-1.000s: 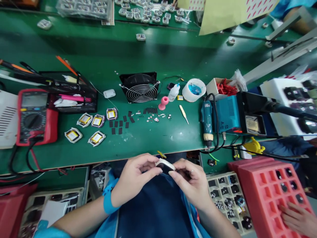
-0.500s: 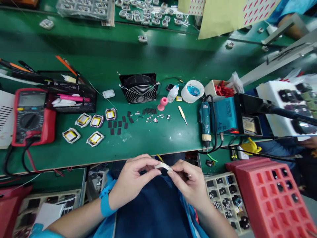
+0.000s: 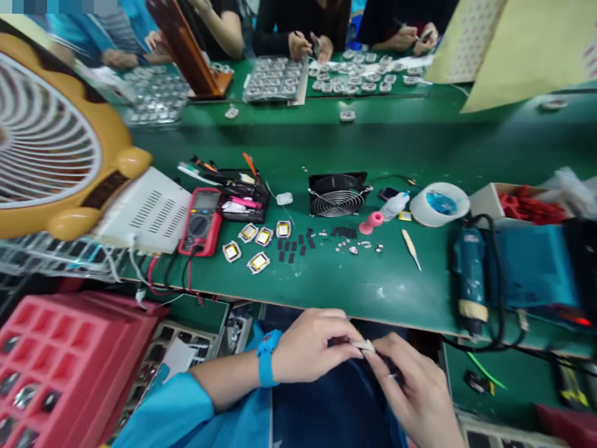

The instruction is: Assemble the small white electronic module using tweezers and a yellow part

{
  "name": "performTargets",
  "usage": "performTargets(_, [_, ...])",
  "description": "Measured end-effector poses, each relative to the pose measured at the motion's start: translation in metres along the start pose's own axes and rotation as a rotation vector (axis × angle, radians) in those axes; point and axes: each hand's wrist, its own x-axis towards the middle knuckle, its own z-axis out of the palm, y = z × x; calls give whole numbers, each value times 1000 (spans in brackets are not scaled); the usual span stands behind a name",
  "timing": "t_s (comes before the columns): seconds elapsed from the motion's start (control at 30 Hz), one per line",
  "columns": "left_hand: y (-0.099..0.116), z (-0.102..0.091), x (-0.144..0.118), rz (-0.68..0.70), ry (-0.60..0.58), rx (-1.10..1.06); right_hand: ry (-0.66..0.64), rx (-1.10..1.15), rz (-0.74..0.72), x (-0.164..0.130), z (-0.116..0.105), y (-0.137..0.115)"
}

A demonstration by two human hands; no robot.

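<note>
My left hand is closed, pinching one end of a small white plastic piece between thumb and fingertips. From the other side, my right hand is closed on the same piece. It is held just in front of the bench edge, above my lap; its exact kind is too small to tell. Something small and shiny shows among the right fingers, mostly hidden. Beyond the hands, several white-framed cases with yellow-edged cells lie on the green bench, beside small black rectangular pads.
A black fan, a pink stand, a white tub and a pointed tool stand or lie ahead. To the right is an electric screwdriver; to the left, a red multimeter. Co-workers' hands work across the bench.
The view has swung left and up, bringing in a yellow fan and co-workers opposite. Both hands still hold the white piece, which now appears turned more edge-on.
</note>
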Motion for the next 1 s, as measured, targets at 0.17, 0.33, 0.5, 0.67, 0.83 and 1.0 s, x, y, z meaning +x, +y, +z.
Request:
performTargets(0.17, [-7, 10, 2, -197, 226, -239, 133, 96, 96, 12, 14, 2])
performTargets(0.33, [-16, 15, 5, -427, 334, -612, 260, 132, 198, 20, 40, 4])
performTargets(0.5, [-27, -9, -3, -424, 396, -494, 75, -56, 134, 31, 39, 32])
performTargets(0.67, [-32, -30, -6, -427, 461, -377, 151, -508, 77, 31, 10, 66])
performTargets(0.83, [-24, -17, -3, -428, 277, -345, 74, -98, 88, 28, 7, 36])
performTargets(1.0, [-13, -9, -2, -368, 122, -214, -52, 374, 336, 26, 24, 8])
